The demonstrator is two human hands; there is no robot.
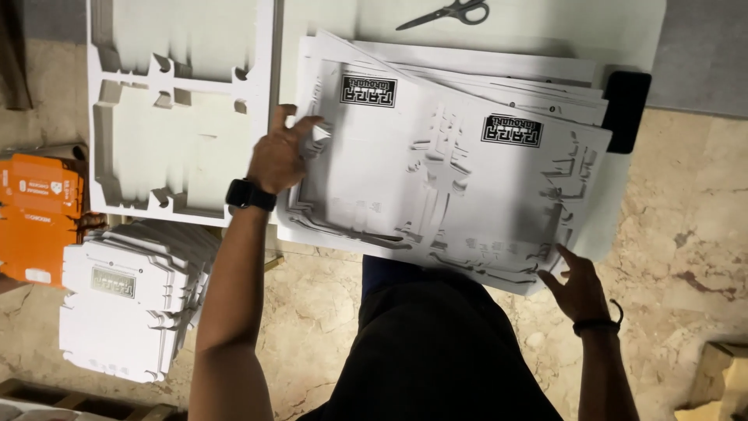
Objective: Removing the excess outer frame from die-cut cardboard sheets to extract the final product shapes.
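Head view, item by item, nearest first?

— Nearest: the person's dark-clothed lap, then the pale marble floor (686, 234). The right hand (578, 288), a dark band at its wrist, lies with fingers spread and unclenched on the near right corner of the top die-cut sheet (444, 179).

— And the left?

— The left hand (276, 156), with a black watch (251, 194) on the wrist, sits at the sheet's left edge. Its fingers curl over that edge and pinch it lightly.

— Where does the sheet lie?

— Flat on top of a sheet stack (499, 74), white and fanned out, in front of the person and between both hands. It carries two black printed labels and punched fold outlines.

— Left side entries?

— A pile of white folded carton blanks (132, 300) on the floor by the left forearm; orange cartons (35, 218) just beyond it at the frame edge.

— Farther out?

— A white punched-out waste frame (179, 109) lies flat to the left of the stack. A black flat object (627, 109) shows at the stack's right edge, partly under it. Farthest, scissors (448, 13) rest on a pale board (327, 23), blades shut, well apart from both hands.
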